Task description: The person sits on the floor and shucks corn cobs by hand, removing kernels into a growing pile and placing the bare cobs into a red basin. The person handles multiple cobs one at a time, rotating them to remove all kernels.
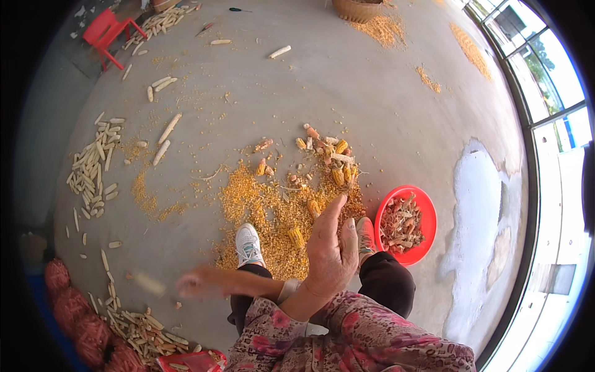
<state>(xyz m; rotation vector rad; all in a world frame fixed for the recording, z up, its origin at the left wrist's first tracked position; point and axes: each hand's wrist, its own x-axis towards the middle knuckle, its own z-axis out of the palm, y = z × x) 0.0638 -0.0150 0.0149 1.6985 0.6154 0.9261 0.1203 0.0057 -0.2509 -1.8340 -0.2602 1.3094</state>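
My left hand (331, 244) is raised above the kernel pile, its thumb apart from the fingers and nothing visible in it. Crossing beneath the left forearm, my right arm reaches to the left; my right hand (189, 283) is motion-blurred, so its fingers are unclear. Just left of it, apart from the hand, is a blurred pale corn cob (148, 284). Loose yellow corn kernels (274, 251) spread around my shoes. Partly shelled ears of corn (296, 237) lie on them, with more ears and broken cob pieces (341, 158) heaped farther ahead.
A red plastic basin (432, 237) of husks and cob scraps stands beside my right shoe. Bare cobs lie in piles at left (93, 172) and lower left (144, 332), near red mesh sacks (76, 311). Farther off are a red chair (104, 30) and a basket (355, 11).
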